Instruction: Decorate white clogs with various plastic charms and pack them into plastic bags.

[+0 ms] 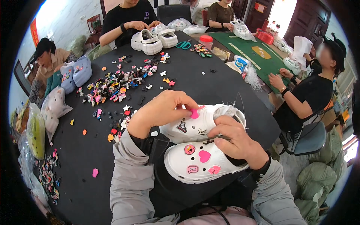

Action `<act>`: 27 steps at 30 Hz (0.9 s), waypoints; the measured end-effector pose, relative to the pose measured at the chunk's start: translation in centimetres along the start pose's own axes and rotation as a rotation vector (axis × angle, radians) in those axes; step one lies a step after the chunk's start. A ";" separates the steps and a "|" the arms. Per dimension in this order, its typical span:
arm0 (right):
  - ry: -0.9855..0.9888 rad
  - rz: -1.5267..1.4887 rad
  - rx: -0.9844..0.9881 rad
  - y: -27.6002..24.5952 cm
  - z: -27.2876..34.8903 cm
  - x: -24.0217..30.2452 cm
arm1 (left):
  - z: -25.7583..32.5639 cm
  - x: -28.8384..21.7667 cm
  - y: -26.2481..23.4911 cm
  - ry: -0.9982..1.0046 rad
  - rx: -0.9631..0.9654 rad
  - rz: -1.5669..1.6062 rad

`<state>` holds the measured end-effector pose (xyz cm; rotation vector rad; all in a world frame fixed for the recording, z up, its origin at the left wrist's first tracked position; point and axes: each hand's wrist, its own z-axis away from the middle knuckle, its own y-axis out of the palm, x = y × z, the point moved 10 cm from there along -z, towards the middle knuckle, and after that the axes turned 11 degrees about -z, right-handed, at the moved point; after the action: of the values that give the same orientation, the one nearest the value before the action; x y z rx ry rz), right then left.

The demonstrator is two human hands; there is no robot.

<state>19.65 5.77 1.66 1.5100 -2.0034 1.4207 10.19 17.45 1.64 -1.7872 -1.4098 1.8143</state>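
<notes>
Two white clogs lie side by side in front of me on the black table (225,84). The near clog (178,159) bears several pink charms, among them a heart (204,156), a flower (214,170) and a donut (189,149). On the toe of the far clog (176,132) sits a dark charm (182,127). My left hand (163,107) pinches a bright pink charm (194,113) against the top of that clog. Closed over the far clog's opening edge is my right hand (237,138), its fingertips partly hidden inside.
A pile of mixed charms (112,86) spreads to the left. Bagged clogs (56,103) line the left edge. Across the table a person (131,22) handles white clogs (147,42) near teal scissors (183,45). Another person (307,78) sits right, by a green table (243,48).
</notes>
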 end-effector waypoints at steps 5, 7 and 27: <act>0.007 0.013 0.010 0.2 0.0 0.1 | 0.4 -0.1 -0.6 0.020 -0.059 -0.137; 0.001 0.003 0.002 0.1 0.0 0.1 | 0.1 0.4 -0.4 -0.114 -0.011 -0.110; 0.016 0.004 -0.001 0.0 0.0 0.1 | 0.6 -0.5 -0.4 -0.075 0.014 -0.188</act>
<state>19.61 5.74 1.79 1.4905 -1.9987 1.4280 9.59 17.05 2.14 -1.5365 -1.5319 1.8049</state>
